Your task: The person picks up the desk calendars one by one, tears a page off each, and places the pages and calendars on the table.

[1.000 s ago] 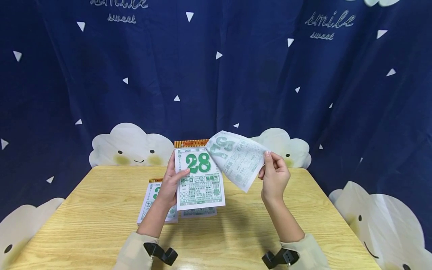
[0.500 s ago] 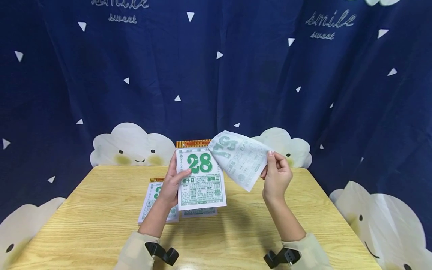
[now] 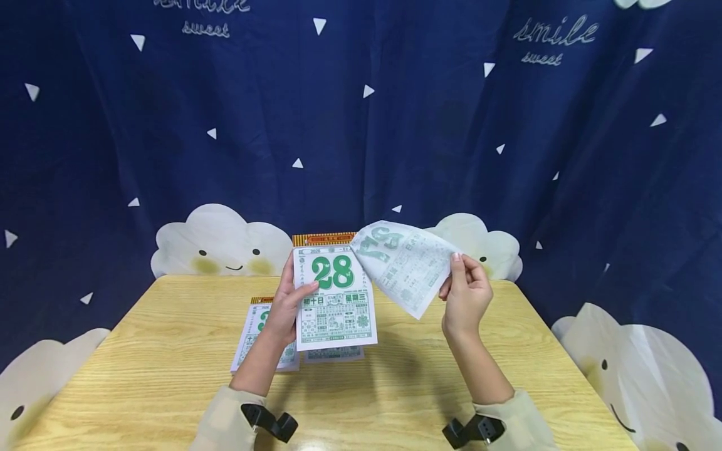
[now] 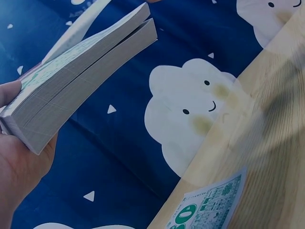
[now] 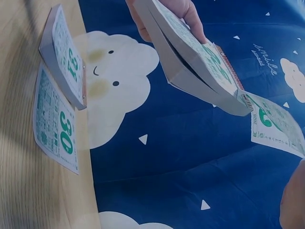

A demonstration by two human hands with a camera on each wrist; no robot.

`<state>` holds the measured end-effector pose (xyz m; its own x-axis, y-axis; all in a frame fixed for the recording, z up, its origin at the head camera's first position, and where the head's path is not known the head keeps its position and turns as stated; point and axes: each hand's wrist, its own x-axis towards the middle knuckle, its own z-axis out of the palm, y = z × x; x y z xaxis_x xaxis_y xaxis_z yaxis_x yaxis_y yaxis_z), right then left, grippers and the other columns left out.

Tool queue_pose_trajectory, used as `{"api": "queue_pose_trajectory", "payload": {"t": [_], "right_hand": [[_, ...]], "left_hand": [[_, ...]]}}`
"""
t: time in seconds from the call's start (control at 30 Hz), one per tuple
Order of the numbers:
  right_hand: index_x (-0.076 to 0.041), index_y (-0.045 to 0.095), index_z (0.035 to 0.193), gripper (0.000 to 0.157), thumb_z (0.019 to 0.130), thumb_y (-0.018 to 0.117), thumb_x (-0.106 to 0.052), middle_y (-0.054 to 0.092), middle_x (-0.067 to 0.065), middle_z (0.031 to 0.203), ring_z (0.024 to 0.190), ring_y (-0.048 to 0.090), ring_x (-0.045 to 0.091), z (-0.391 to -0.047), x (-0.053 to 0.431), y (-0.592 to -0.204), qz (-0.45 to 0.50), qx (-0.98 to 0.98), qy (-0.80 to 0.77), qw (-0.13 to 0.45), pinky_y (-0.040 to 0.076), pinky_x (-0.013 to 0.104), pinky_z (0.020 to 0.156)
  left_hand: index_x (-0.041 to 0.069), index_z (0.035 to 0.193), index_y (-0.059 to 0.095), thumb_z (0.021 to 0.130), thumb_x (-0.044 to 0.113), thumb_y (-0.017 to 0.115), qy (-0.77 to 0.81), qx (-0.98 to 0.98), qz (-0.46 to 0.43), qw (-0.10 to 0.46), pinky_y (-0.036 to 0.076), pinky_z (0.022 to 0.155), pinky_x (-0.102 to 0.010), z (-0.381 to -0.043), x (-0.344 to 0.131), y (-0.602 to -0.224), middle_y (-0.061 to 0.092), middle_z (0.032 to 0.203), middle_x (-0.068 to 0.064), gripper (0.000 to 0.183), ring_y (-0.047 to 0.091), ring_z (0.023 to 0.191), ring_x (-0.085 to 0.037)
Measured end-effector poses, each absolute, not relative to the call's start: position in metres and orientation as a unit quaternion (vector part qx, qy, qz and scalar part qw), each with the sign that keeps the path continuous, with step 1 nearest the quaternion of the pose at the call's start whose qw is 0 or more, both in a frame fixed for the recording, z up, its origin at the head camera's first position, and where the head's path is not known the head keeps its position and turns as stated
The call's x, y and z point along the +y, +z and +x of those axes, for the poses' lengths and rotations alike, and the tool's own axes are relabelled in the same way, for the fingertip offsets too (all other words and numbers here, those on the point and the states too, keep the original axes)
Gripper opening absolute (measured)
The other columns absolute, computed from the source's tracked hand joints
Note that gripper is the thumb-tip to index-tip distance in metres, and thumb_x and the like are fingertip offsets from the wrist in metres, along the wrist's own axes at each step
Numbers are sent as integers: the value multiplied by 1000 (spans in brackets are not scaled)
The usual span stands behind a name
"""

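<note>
My left hand (image 3: 286,310) holds a thick tear-off calendar (image 3: 341,319) above the table, thumb on its front, which reads a green 28. From its top edge, near an orange and gold header strip, a thin sheet (image 3: 408,269) curls away to the right with its back showing. The right hand (image 3: 469,297) pinches that sheet's outer corner between thumb and fingers. In the right wrist view the sheet (image 5: 274,126) still meets the calendar near the header. A wide split shows among the page edges of the calendar (image 4: 90,76) in the left wrist view.
On the wooden table (image 3: 429,382) lies a second calendar (image 5: 64,57) marked 31, partly behind my left arm. Beside it is a loose sheet (image 5: 55,124) reading 30. A dark blue curtain (image 3: 361,125) with white clouds hangs behind the table.
My right hand has shifted slightly to the right, drawing the sheet a little farther across. The left hand and the calendar have barely moved.
</note>
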<state>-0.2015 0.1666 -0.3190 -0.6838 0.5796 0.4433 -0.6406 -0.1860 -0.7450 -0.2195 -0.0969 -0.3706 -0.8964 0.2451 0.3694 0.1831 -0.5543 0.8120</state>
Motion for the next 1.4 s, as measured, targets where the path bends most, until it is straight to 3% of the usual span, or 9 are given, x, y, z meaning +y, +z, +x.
{"api": "queue_pose_trajectory", "payload": {"t": [0.3,0.57,0.8,1.4], "right_hand": [[-7,61,87,6,90,60,-11,48,-4,55,36,38,4,-201,169,-319,18,-489,773,404,34,11,32],[0,58,88,12,89,62,-11,48,-4,53,35,38,4,-201,169,-320,26,-470,781,411,34,12,32],[-6,59,86,6,90,60,-10,48,-4,53,35,38,3,-201,170,-320,21,-471,777,416,33,11,32],[-5,59,84,6,90,60,-7,47,-4,51,34,39,3,-204,174,-318,29,-459,780,424,33,11,32]], "left_hand": [[44,147,9,95,-5,37,856,462,228,26,57,81,-32,-218,-95,-372,58,126,7,77,68,97,-15],[44,147,8,96,-4,37,854,467,226,23,58,79,-32,-218,-96,-371,59,125,7,76,68,96,-15],[44,147,8,96,-5,36,857,461,229,26,58,79,-32,-217,-96,-372,59,125,7,76,69,95,-15],[44,147,8,97,-1,38,853,468,231,20,58,79,-31,-219,-97,-373,59,126,7,74,68,96,-15]]}}
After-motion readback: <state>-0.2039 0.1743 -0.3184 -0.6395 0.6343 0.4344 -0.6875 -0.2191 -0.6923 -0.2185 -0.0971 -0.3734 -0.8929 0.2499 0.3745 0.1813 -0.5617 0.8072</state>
